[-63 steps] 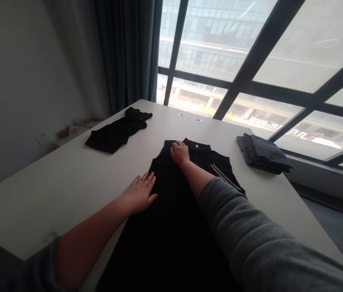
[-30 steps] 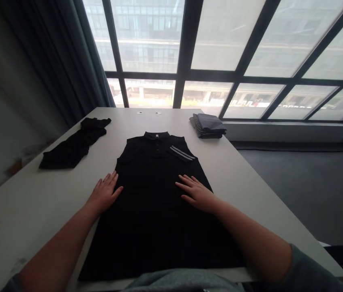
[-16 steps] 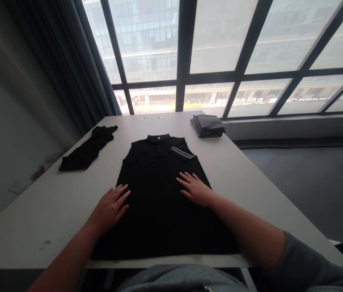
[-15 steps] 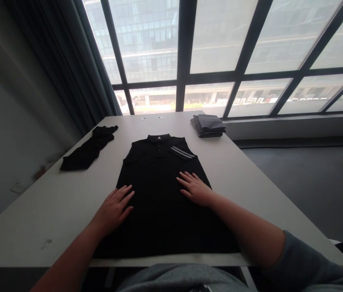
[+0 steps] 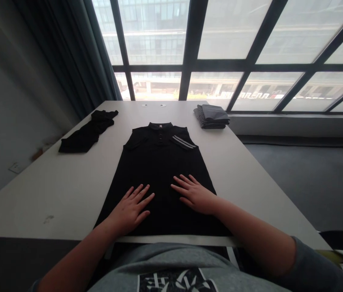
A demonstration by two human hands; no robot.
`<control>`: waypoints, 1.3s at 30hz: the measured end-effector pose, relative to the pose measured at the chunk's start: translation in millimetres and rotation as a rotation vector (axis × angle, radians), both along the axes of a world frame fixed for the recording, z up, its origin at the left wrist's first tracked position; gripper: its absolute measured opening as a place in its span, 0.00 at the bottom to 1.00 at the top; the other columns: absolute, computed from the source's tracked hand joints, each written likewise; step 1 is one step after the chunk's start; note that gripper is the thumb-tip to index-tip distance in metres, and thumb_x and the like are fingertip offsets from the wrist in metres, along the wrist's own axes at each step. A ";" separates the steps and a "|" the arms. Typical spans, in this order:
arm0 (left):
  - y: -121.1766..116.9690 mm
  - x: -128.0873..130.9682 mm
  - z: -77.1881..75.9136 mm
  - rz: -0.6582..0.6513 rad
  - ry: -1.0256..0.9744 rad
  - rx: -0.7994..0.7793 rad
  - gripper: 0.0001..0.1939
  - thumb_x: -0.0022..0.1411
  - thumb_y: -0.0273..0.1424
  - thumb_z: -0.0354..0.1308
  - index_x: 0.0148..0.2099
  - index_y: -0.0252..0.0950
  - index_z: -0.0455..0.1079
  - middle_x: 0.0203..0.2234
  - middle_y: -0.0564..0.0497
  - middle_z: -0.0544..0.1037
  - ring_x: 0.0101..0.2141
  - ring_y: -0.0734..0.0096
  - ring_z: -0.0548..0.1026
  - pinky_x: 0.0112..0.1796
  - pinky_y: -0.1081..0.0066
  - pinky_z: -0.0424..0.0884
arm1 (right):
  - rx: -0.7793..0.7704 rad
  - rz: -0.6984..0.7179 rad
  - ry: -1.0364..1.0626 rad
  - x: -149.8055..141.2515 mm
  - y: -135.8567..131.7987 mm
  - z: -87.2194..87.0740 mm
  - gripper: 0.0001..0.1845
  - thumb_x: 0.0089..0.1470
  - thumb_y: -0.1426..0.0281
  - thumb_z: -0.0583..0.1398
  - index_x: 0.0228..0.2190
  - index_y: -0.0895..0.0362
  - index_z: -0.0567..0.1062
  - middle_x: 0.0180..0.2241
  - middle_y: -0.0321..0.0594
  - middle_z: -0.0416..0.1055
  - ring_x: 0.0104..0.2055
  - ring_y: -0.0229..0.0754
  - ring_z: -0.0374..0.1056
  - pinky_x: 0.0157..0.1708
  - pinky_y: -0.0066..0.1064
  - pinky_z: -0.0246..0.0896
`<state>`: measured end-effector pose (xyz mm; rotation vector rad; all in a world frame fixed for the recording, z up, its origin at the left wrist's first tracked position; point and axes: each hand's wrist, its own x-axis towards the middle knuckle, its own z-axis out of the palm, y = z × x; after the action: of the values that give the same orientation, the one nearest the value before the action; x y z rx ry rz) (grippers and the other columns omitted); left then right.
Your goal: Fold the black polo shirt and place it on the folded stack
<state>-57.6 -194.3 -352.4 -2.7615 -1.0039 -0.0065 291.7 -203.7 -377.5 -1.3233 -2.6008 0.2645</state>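
Note:
A black polo shirt [image 5: 159,166] lies flat on the white table, its collar toward the window and its hem along the near edge. Two pale stripes cross its upper right part, and the sleeves are not seen spread out at the sides. My left hand [image 5: 133,207] rests on the lower left of the shirt, fingers spread flat. On the lower right of the cloth lies my right hand [image 5: 194,194], palm down with its fingers apart. Neither hand grips the fabric.
A crumpled black garment [image 5: 88,132] lies at the table's left side. Folded grey and striped clothes [image 5: 212,116] are stacked at the far right corner. The white table [image 5: 247,182] ends before a large window [image 5: 223,32]; a dark curtain [image 5: 77,52] hangs at left.
My left hand has moved right, further onto the shirt. My right hand has shifted slightly left and nearer the hem. The camera view has tilted down a little.

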 end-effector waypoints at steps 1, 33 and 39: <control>-4.2 -4.2 -0.1 -0.012 -0.002 0.001 0.32 0.77 0.47 0.48 0.78 0.53 0.49 0.76 0.51 0.48 0.74 0.53 0.51 0.70 0.46 0.52 | -0.015 0.041 0.008 -2.8 -10.0 0.7 0.33 0.72 0.59 0.53 0.74 0.46 0.55 0.76 0.39 0.37 0.78 0.57 0.35 0.75 0.61 0.31; 25.4 58.7 -8.3 0.087 0.037 0.037 0.35 0.77 0.49 0.42 0.78 0.39 0.49 0.75 0.48 0.51 0.74 0.55 0.51 0.71 0.48 0.54 | 0.007 -0.476 0.082 34.1 -3.2 -24.6 0.36 0.71 0.54 0.49 0.74 0.49 0.54 0.76 0.40 0.40 0.78 0.55 0.39 0.73 0.65 0.33; 34.5 -24.8 0.3 0.345 0.043 0.111 0.35 0.77 0.47 0.40 0.78 0.35 0.52 0.75 0.44 0.52 0.73 0.51 0.54 0.69 0.45 0.58 | 0.030 -0.469 0.128 37.1 -0.3 -36.2 0.37 0.70 0.52 0.49 0.74 0.50 0.56 0.76 0.42 0.40 0.78 0.56 0.40 0.74 0.63 0.33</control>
<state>-82.4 -159.8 -352.1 -2.4461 -1.4070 0.0466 328.9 -204.0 -413.7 -1.7852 -2.1039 0.2198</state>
